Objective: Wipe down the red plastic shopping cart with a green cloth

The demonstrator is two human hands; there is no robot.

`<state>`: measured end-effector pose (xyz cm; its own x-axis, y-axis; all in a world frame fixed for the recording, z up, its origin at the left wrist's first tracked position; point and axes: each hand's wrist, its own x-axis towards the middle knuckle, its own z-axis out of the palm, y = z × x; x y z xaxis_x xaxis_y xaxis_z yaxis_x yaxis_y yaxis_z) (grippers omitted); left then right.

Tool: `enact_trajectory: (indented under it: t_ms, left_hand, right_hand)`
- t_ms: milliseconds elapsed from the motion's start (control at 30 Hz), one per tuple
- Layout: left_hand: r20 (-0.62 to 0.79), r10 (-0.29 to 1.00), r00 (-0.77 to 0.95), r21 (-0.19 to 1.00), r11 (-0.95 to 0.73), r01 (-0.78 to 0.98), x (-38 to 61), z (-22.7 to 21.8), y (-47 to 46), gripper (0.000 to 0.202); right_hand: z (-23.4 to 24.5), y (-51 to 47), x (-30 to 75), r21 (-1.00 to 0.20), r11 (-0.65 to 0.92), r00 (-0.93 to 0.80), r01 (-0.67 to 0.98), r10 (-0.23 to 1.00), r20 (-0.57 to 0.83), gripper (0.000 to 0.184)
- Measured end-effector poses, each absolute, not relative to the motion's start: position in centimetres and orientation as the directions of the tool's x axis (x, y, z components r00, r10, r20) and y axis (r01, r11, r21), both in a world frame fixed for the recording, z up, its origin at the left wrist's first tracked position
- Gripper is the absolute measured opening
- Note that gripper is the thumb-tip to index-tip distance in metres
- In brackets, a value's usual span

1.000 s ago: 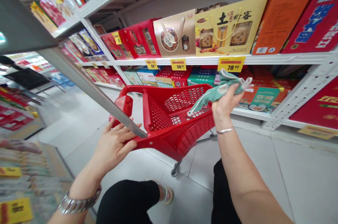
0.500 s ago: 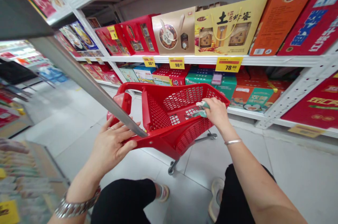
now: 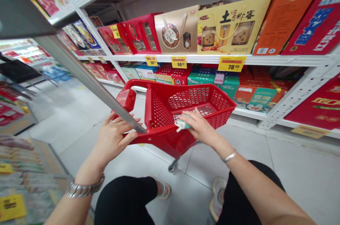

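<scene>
Left hand: curled firmly around the side of the red shopping cart
Right hand: narrow, pinching a green cloth (mostly hidden under the fingers) inside the cart
In the way: grey metal shelf edge, slanting across the cart's near end
Around: gift boxes on white shelving, yellow price tag

shelf: white metal shelving
on shelf: gift boxes, upright
floor: pale tiles
on floor: red wheeled shopping basket
</scene>
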<state>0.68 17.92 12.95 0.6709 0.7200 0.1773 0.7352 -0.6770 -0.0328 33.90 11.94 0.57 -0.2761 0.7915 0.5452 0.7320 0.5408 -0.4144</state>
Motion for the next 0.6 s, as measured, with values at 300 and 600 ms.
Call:
enact_trajectory:
  t_ms: [300, 600]
  left_hand:
    - [0.262, 0.689, 0.676, -0.073, -0.684, 0.726, 0.3, 12.5, 18.8, 0.048]
    - [0.334, 0.773, 0.54, -0.004, -0.571, 0.821, -0.5, 12.2, 20.7, 0.051]
  right_hand:
    - [3.0, 11.4, 24.0, -0.203, 0.659, -0.342, 0.725, 0.599, 0.724, 0.046]
    - [-0.4, 11.5, 34.6, -0.271, 0.332, -0.156, 0.904, 0.844, 0.513, 0.041]
